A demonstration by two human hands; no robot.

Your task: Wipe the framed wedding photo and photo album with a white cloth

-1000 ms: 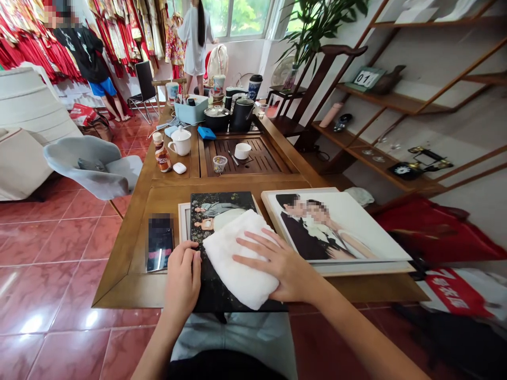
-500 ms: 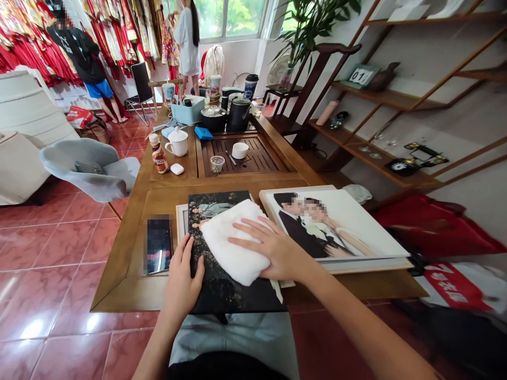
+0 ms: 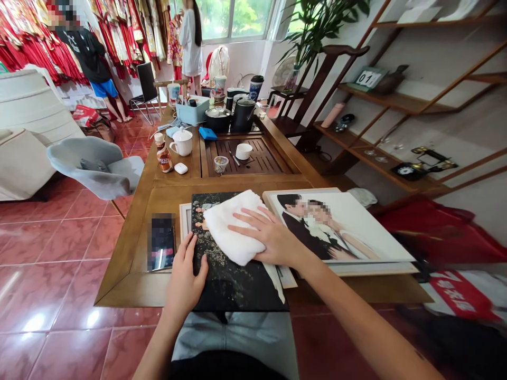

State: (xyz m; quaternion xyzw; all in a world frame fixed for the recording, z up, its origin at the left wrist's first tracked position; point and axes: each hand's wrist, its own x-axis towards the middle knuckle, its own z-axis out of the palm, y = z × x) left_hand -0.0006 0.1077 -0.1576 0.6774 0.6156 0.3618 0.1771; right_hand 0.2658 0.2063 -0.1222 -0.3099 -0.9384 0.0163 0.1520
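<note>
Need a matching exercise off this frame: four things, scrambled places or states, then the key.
1. White cloth
2. Smartphone
3. White mug
4. Left hand

A. Lidded, near the brown-labelled bottle
B. At the left edge of the dark photo panel
C. Under the right hand
D. Lying on the wooden table, left of the photo panel

Pairs: 1-C, 2-D, 3-A, 4-B

A folded white cloth lies across the far part of a dark rectangular photo panel, which rests face up.
</note>
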